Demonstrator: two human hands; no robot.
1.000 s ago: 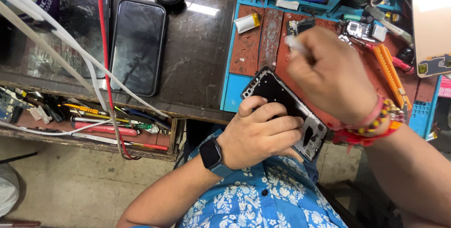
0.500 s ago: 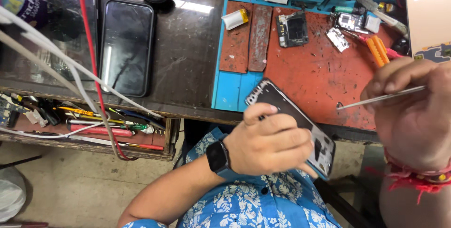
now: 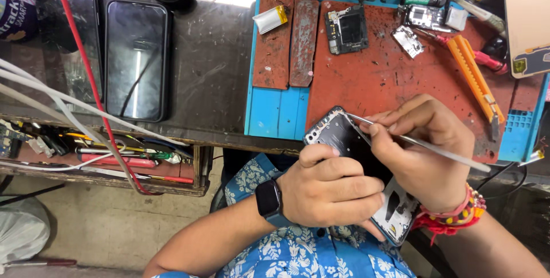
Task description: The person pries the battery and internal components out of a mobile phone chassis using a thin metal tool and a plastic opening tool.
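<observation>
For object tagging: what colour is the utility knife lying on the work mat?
Orange; the utility knife shows best in the head view.

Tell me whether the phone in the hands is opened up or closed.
Opened up: the phone shows its bare inner frame, gripped by the left hand, while the right hand works metal tweezers into its top edge.

Partly covered phone, cropped bench

The left hand [image 3: 329, 189] and right hand [image 3: 427, 152] cover the opened phone's [image 3: 344, 137] middle; the beige panel [image 3: 527, 20] runs off the frame.

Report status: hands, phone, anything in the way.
Left hand grips opened phone. Right hand holds metal pry tool, tip at phone's top edge. Nothing blocking.
</observation>
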